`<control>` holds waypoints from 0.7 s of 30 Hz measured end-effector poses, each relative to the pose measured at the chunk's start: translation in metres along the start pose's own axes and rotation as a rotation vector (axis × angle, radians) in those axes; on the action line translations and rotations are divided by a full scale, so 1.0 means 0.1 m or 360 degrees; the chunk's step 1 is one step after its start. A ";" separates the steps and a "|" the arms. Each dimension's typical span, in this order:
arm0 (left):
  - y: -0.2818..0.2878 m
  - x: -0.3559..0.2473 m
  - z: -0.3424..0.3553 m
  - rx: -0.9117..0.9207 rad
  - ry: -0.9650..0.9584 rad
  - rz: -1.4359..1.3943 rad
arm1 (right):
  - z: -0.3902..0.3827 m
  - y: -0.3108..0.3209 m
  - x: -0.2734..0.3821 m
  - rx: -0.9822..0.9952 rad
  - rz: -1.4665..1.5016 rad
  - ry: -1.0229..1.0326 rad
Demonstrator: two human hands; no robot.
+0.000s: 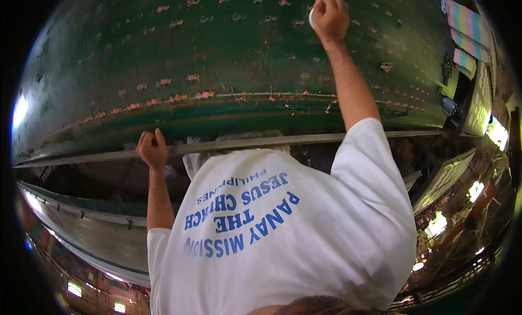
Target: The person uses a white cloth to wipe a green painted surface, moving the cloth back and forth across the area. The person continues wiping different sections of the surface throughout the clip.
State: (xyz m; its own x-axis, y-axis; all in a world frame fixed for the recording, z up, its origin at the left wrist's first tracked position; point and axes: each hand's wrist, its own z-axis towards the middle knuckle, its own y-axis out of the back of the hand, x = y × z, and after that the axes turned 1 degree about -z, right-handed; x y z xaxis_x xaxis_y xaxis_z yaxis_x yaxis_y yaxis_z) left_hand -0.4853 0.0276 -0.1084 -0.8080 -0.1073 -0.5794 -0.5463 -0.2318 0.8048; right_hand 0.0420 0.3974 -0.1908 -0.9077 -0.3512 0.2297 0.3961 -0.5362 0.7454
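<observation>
A long green work surface [228, 48] stretches across the view, carrying rows of small pale and pink marks. My right hand [330, 21] is stretched far out over it at the upper right, closed round a small white rounded thing [311, 19]; only one edge of that thing shows. Down at the left, my left hand [152, 149] is at the grey rail [228, 145] along the near side, its fingers curled in and the thumb pointing up. Whether those fingers hold anything is hidden. A row of pink bits [179, 97] runs between the two hands.
Striped pastel cloth [467, 29] hangs at the far right, near a dark blue rounded part [449, 105]. Behind on the left lies another long pale surface [92, 228] with a dark gap before it. Slatted panels [443, 179] stand at the lower right.
</observation>
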 end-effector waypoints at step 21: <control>-0.14 0.13 0.03 -0.0210 0.0495 0.0367 | 0.61 -0.36 0.24 -0.0057 -0.0076 -0.0081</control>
State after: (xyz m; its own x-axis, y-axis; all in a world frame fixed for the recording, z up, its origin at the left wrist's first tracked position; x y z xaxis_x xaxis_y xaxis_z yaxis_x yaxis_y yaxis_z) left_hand -0.4885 0.0324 -0.1268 -0.7898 -0.4535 -0.4130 -0.3090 -0.2875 0.9066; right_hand -0.0025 0.4553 -0.1742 -0.9311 -0.2855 0.2270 0.3563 -0.5787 0.7336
